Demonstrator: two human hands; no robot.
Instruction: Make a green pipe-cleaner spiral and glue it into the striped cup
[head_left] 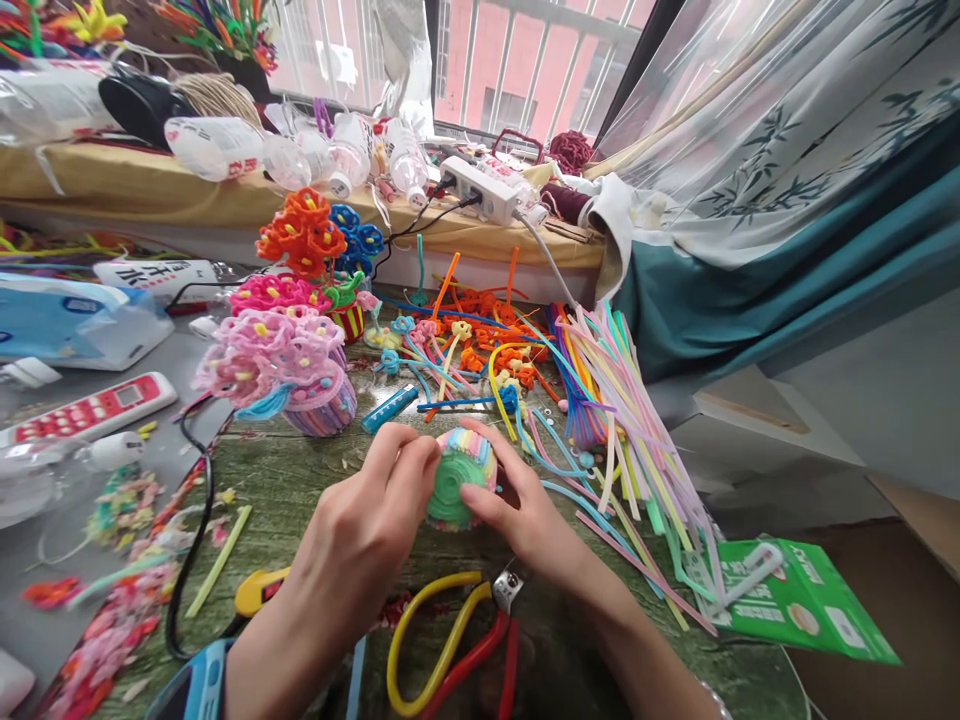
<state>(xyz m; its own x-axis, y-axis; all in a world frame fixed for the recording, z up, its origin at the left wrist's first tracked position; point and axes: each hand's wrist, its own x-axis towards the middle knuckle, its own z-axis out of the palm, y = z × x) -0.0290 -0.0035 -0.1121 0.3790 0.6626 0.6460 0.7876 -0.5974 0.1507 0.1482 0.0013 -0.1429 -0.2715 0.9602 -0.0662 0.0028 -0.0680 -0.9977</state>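
Note:
Between my hands is a small round pot made of pipe cleaners, its green coiled end turned up toward me and its side in pastel stripes. My left hand has its fingers curled and pinched at the pot's left edge; the fingertips are partly hidden. On the other side, my right hand grips the pot, thumb on the green coil and fingers around the striped wall. Just below the hands lies a cutting tool with yellow and red handles. Beyond the left hand stands a striped pot of pink pipe-cleaner flowers.
Loose pastel pipe cleaners spread along the right, beside a green packet. A teal lighter-like tube lies ahead. A yellow-handled tool is near my left forearm. Plastic bottles and a power strip line the sill.

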